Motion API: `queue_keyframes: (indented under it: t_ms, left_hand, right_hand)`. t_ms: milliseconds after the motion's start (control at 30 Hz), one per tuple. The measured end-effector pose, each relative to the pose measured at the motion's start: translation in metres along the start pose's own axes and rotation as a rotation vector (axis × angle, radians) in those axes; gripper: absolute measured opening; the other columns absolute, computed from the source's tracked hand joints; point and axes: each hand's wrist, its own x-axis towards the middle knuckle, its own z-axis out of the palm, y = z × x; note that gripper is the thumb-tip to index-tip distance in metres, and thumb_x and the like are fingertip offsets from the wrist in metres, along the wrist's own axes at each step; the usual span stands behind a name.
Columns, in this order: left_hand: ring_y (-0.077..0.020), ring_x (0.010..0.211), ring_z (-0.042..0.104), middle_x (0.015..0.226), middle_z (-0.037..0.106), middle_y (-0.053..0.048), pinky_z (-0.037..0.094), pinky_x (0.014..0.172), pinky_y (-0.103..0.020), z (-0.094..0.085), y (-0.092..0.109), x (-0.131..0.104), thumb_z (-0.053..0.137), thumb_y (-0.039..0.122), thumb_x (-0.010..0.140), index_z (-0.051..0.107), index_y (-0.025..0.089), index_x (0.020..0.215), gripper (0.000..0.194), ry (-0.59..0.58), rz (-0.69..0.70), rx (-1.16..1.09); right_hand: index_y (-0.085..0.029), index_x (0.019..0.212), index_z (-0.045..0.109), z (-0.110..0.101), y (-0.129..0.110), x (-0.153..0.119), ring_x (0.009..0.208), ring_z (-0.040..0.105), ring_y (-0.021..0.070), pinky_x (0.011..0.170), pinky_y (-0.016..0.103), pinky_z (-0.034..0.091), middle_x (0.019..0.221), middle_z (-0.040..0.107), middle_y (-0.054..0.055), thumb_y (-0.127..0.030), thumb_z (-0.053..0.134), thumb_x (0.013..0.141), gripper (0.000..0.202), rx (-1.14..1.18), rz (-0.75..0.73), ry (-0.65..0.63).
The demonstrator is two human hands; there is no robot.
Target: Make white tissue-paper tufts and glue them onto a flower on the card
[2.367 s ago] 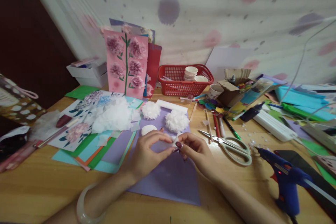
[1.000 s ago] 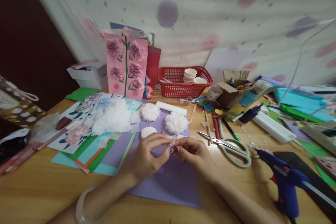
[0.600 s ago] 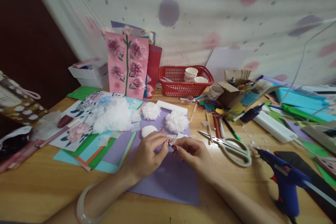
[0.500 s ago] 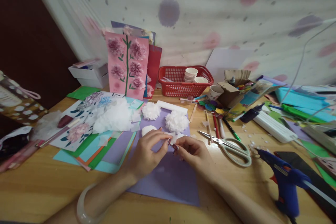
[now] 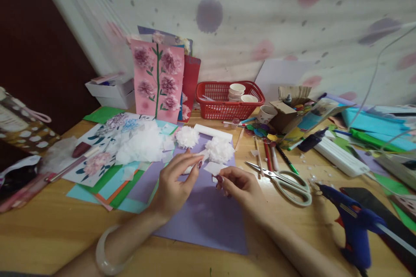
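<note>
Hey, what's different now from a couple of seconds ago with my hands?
Your left hand has moved off to the left, away from your right hand, which holds a small white paper piece. Whether the left grips anything is unclear. The scissors and glue gun stayed put.

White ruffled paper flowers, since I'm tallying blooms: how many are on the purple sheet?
2: the left flower, by the left end of the white roll; the right flower, in front of it. The left hand may hide more.

The thin white piece [image 5: 215, 169] tilts over purple paper [image 5: 208, 225].
</note>
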Motion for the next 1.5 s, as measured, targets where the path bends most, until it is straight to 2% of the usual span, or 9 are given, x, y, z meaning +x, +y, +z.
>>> queue_keyframes:
  t_ms: [167, 333, 500, 667, 833, 967, 1267, 1367, 1500]
  left_hand:
    - [-0.0167, 0.087, 0.069, 0.092, 0.075, -0.006, 0.051, 0.098, -0.038, 0.004, 0.007, 0.001, 0.06, 0.008, 0.083, 0.072, 0.017, 0.096, 0.02, -0.132, 0.2, -0.003]
    - [-0.017, 0.082, 0.071, 0.086, 0.076, -0.005, 0.053, 0.095, -0.037, 0.004, 0.011, 0.003, 0.062, 0.01, 0.081, 0.073, 0.017, 0.089, 0.016, -0.183, 0.094, -0.043]
    - [-0.0151, 0.075, 0.07, 0.079, 0.075, -0.003, 0.053, 0.096, -0.037, 0.005, 0.01, 0.003, 0.059, 0.007, 0.08, 0.072, 0.017, 0.079, 0.016, -0.22, 0.011, -0.079]
    - [-0.0168, 0.08, 0.07, 0.08, 0.074, -0.004, 0.055, 0.092, -0.036, 0.005, 0.009, 0.003, 0.058, 0.01, 0.081, 0.07, 0.017, 0.077, 0.014, -0.156, -0.059, -0.085]
    - [-0.0156, 0.074, 0.07, 0.078, 0.076, -0.003, 0.052, 0.097, -0.039, 0.004, 0.01, 0.005, 0.063, 0.01, 0.077, 0.072, 0.019, 0.079, 0.013, -0.215, -0.012, -0.118]
    - [-0.0147, 0.072, 0.069, 0.075, 0.074, -0.003, 0.053, 0.095, -0.037, 0.005, 0.009, 0.005, 0.06, 0.008, 0.077, 0.071, 0.018, 0.074, 0.014, -0.19, -0.032, -0.116]
    - [-0.0211, 0.094, 0.068, 0.089, 0.074, -0.006, 0.055, 0.082, -0.031, 0.006, -0.004, -0.001, 0.058, 0.023, 0.083, 0.071, 0.019, 0.082, 0.013, -0.099, -0.274, -0.161]
    - [-0.019, 0.086, 0.069, 0.087, 0.074, -0.005, 0.055, 0.076, -0.027, 0.005, -0.006, 0.003, 0.061, 0.028, 0.081, 0.071, 0.016, 0.083, 0.016, -0.025, -0.438, -0.292]
    - [-0.0144, 0.071, 0.067, 0.075, 0.073, -0.003, 0.053, 0.066, -0.023, 0.004, -0.009, 0.011, 0.068, 0.032, 0.074, 0.072, 0.015, 0.081, 0.019, 0.144, -0.677, -0.586]
  right_hand:
    - [-0.015, 0.079, 0.067, -0.001, 0.001, 0.0, 0.05, 0.05, 0.0095, 0.05, 0.022, 0.039, 0.061, 0.062, 0.0, -0.044, 0.068, 0.077, 0.029, -0.008, -0.051, -0.057]
    - [-0.016, 0.078, 0.066, -0.002, 0.002, -0.001, 0.053, 0.051, 0.0109, 0.052, 0.024, 0.039, 0.063, 0.062, 0.001, -0.041, 0.062, 0.084, 0.025, -0.114, -0.142, -0.09]
    - [-0.016, 0.074, 0.065, -0.001, 0.002, -0.002, 0.054, 0.051, 0.0114, 0.053, 0.024, 0.039, 0.061, 0.062, 0.001, -0.038, 0.062, 0.083, 0.024, -0.203, -0.145, -0.085]
    - [-0.016, 0.072, 0.064, -0.001, 0.002, -0.002, 0.053, 0.051, 0.0113, 0.052, 0.023, 0.039, 0.06, 0.061, 0.0, -0.04, 0.062, 0.083, 0.026, -0.195, -0.142, -0.081]
    - [-0.015, 0.076, 0.067, -0.002, 0.002, -0.001, 0.057, 0.054, 0.0126, 0.055, 0.024, 0.04, 0.065, 0.065, 0.003, -0.038, 0.062, 0.083, 0.025, -0.214, -0.133, -0.087]
    - [-0.016, 0.075, 0.066, -0.001, 0.001, -0.001, 0.056, 0.052, 0.012, 0.054, 0.024, 0.04, 0.063, 0.063, 0.001, -0.038, 0.063, 0.082, 0.024, -0.218, -0.133, -0.084]
    - [-0.016, 0.071, 0.062, -0.001, 0.0, -0.002, 0.052, 0.045, 0.0108, 0.051, 0.024, 0.032, 0.058, 0.054, -0.002, -0.039, 0.063, 0.08, 0.024, -0.186, -0.091, -0.083]
    - [-0.016, 0.071, 0.061, -0.001, 0.002, -0.001, 0.052, 0.043, 0.0106, 0.051, 0.024, 0.03, 0.057, 0.051, -0.002, -0.039, 0.062, 0.08, 0.024, -0.179, -0.079, -0.085]
    - [-0.017, 0.071, 0.06, -0.003, 0.005, 0.0, 0.054, 0.044, 0.011, 0.052, 0.024, 0.031, 0.059, 0.052, -0.002, -0.039, 0.061, 0.08, 0.024, -0.165, -0.063, -0.064]
